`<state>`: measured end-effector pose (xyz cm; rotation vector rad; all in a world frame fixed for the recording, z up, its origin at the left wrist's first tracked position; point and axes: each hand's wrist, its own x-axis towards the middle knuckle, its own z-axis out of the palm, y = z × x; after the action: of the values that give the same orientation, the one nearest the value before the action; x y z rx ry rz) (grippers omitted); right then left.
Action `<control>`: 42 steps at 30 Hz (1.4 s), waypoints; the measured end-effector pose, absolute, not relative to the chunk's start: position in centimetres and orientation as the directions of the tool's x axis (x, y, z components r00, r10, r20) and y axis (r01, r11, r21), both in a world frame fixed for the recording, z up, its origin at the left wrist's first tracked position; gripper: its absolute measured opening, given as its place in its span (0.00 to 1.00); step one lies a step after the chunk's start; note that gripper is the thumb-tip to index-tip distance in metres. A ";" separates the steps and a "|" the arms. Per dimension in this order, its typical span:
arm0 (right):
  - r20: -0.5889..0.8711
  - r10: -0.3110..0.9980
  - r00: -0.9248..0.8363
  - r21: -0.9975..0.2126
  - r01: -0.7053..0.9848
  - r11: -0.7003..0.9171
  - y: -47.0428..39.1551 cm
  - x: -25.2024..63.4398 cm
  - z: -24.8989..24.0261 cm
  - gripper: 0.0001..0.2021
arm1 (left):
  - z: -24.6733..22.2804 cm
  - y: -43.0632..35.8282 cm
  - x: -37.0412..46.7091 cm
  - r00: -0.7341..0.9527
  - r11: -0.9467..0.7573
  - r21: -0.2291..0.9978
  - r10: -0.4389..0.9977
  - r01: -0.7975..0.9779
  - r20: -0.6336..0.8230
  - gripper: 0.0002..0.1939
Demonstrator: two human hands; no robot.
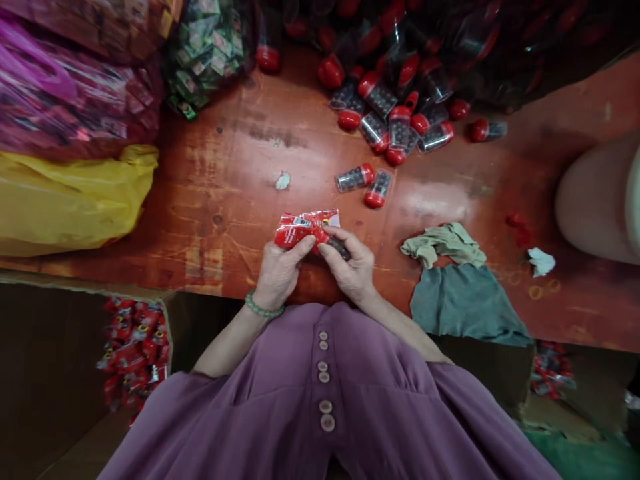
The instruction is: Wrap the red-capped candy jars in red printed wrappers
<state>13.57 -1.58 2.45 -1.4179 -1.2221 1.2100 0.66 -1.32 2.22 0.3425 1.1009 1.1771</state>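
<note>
Close to the table's front edge, my left hand grips a shiny red printed wrapper between thumb and fingers. My right hand is closed around a small clear bottle of dark balls, its end at the wrapper's right side. Whether the bottle is partly inside the wrapper I cannot tell, as my fingers cover that spot. Just beyond my hands lie two red-capped clear bottles, one on its side and one slanted.
A heap of red-capped bottles spreads at the back. Bags of packets and a yellow bag stand left. Grey-green cloths and a white bucket are right. Below the table, a carton holds red packets.
</note>
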 end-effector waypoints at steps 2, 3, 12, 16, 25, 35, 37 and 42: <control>-0.161 0.986 0.029 -0.982 0.091 -0.163 -1.4 13.4 2.1 0.16 | 2.1 -1.1 0.5 -0.027 0.416 0.710 0.853 -0.569 -0.521 0.15; -0.212 0.977 -0.005 -0.976 0.044 -0.211 -1.2 13.4 2.0 0.16 | 2.1 -0.9 0.3 -0.008 0.428 0.705 0.852 -0.565 -0.523 0.15; -0.016 0.999 -0.033 -0.972 0.233 -0.008 -0.6 13.6 1.9 0.13 | 2.2 -0.5 -0.3 -0.006 0.474 0.714 0.831 -0.516 -0.556 0.19; 0.021 1.000 0.015 -0.949 0.313 0.015 -0.9 13.4 1.5 0.13 | 1.4 -0.9 0.5 -0.074 0.448 0.747 0.833 -0.492 -0.548 0.18; -0.082 0.995 0.062 -0.991 0.103 -0.088 -0.9 12.7 0.7 0.17 | 1.6 -0.2 -0.2 0.029 0.464 0.732 0.853 -0.498 -0.521 0.18; 0.248 0.968 0.038 -0.899 0.382 0.216 -1.0 12.5 0.5 0.13 | 1.4 -0.1 0.0 0.067 0.488 0.685 0.837 -0.540 -0.544 0.18; 0.366 0.930 0.023 -0.842 0.434 0.321 -0.8 12.6 0.1 0.13 | 1.5 0.1 0.1 0.094 0.494 0.669 0.836 -0.556 -0.540 0.19; 0.443 0.892 -0.096 -0.757 0.494 0.429 -0.4 13.0 -0.3 0.17 | 1.6 0.4 0.1 0.041 0.392 0.702 0.887 -0.594 -0.460 0.20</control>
<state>12.97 -0.40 -0.33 -1.2031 -1.7420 0.5301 0.11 0.44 1.60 0.3624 0.9999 1.1721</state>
